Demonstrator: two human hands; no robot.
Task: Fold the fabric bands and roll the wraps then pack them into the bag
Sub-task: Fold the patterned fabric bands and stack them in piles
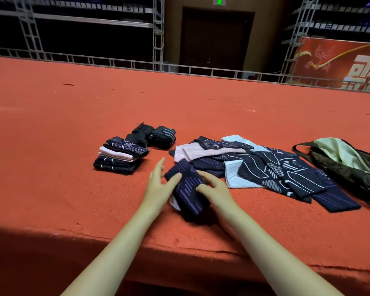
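Observation:
A dark navy band with purple stripes [187, 189] lies on the red carpeted platform [73, 124] between my hands. My left hand [158, 184] touches its left edge with fingers straight. My right hand [216, 189] rests on its right side, fingers bent over the cloth. To the left sits a stack of folded bands [121, 155] in navy and pink. Behind the stack lie two black rolled wraps [153, 135]. A loose heap of unfolded bands [254, 165], navy, pink and pale blue, spreads to the right. The dark patterned bag [350, 167] with a pale lining lies open at far right.
The platform's front edge [179, 248] runs just below my wrists, with shadow beneath. A metal railing [179, 69], truss frames and a red banner [340, 63] stand far behind. Bare carpet stretches to the left and beyond the piles.

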